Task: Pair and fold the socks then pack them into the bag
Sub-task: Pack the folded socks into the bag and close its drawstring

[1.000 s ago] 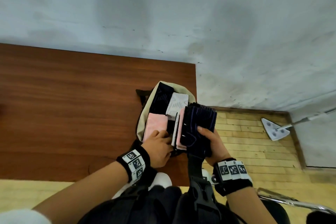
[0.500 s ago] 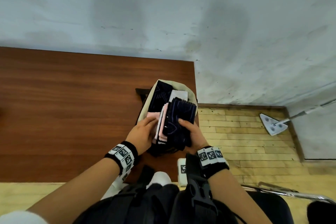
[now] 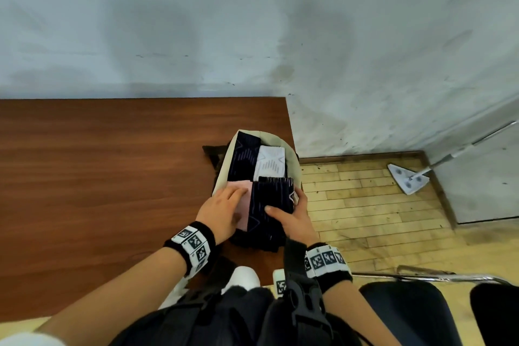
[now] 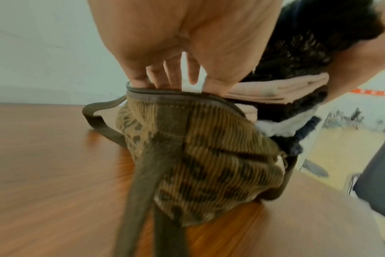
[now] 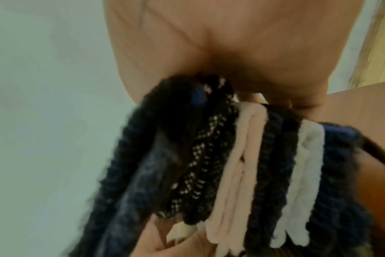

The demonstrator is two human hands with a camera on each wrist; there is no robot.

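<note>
1. Now the right hand (image 3: pixel 295 218) grips a stack of folded socks (image 3: pixel 271 202), thumb over the top navy pair, at the mouth of the bag (image 3: pixel 293 157).
2. Left hand (image 3: pixel 222 209) lies with fingers straight on the pink pair (image 3: pixel 243 205) inside.
3. Bag sits at the desk (image 3: pixel 112 177) corner, holding navy and white pairs.

A reddish-brown wooden table (image 3: pixel 98 177) stands against a scuffed pale wall (image 3: pixel 252 22), with light wood plank flooring (image 3: pixel 365 205) to its right, a white triangular mop (image 3: pixel 407 178) leaning near the corner, and a dark metal-framed chair (image 3: pixel 407 309) nearby.
</note>
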